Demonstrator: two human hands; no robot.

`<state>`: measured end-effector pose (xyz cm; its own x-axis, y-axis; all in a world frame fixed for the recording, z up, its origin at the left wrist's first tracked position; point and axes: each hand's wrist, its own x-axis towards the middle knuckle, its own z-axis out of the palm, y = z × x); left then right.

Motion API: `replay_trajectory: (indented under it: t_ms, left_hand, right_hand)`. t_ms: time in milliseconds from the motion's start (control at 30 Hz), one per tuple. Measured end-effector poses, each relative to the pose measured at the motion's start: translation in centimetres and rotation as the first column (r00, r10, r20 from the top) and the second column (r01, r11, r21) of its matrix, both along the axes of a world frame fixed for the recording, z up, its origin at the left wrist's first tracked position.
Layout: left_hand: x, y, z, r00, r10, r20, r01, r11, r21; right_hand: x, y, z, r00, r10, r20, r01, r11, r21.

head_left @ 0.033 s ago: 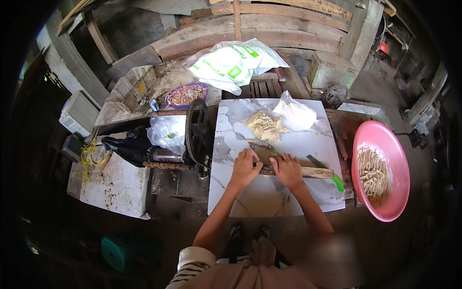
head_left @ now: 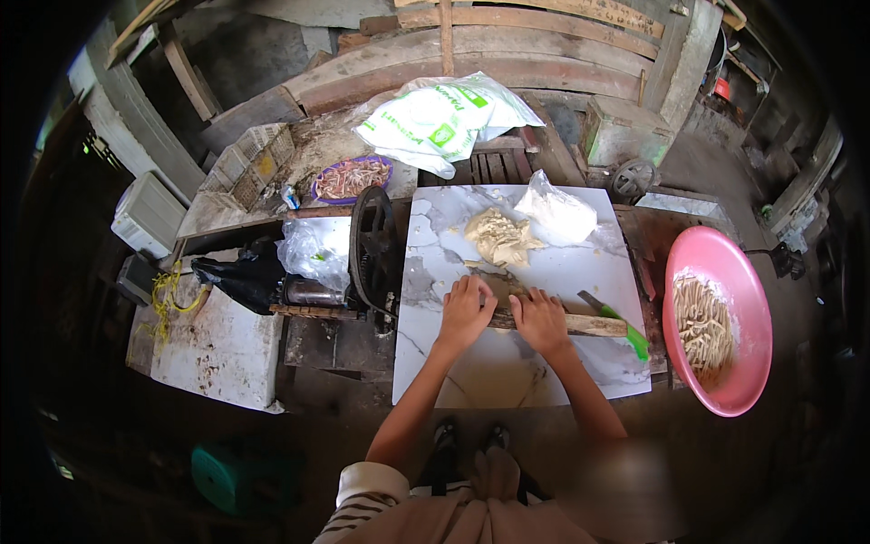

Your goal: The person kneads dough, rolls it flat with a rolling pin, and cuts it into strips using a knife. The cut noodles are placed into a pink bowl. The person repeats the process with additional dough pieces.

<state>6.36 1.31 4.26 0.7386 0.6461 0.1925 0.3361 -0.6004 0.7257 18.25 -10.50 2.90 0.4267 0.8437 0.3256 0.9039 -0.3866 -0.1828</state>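
Observation:
My left hand [head_left: 468, 310] and my right hand [head_left: 539, 319] are closed on a wooden rolling pin [head_left: 594, 325] lying crosswise on the marbled board [head_left: 426, 363]. A flattened, darker patch of dough [head_left: 498, 283] shows between my hands and just beyond the pin. Farther back sit a lumpy pale dough mound [head_left: 498, 236] and a clear bag of white powder [head_left: 557, 210]. A knife with a green handle [head_left: 634, 343] rests at the right side of the board, partly beside the pin's end.
A pink basin [head_left: 752, 326] of dough strips stands right. At left are a large wheeled machine [head_left: 370, 245], black plastic [head_left: 236, 281] and a white slab [head_left: 208, 363]. Behind are a purple tray [head_left: 385, 181] of pinkish pieces, a crate [head_left: 245, 172] and white sacks [head_left: 444, 122].
My left hand has shifted very slightly forward on the rolling pin. Little else differs.

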Motion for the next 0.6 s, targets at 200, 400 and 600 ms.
replay_trajectory:
  t_ms: [200, 400, 600]
  left_hand:
    - [4.0, 0.9, -2.4, 0.958, 0.280, -0.063, -0.266, 0.948, 0.174]
    - [2.7, -0.1, -3.6, 0.965, 0.251, -0.074, -0.232, 0.952, 0.201]
    - [-2.1, -4.5, -4.4, 0.978, 0.167, -0.121, -0.124, 0.944, 0.305]
  right_hand:
    - [0.6, 1.7, -0.9, 0.997, -0.075, -0.012, 0.076, 0.996, 0.041]
    - [0.1, 1.2, -0.7, 0.995, 0.030, 0.090, -0.050, 0.971, 0.233]
    - [-2.8, -2.2, -1.1, 0.990, 0.078, 0.117, -0.088, 0.993, 0.084]
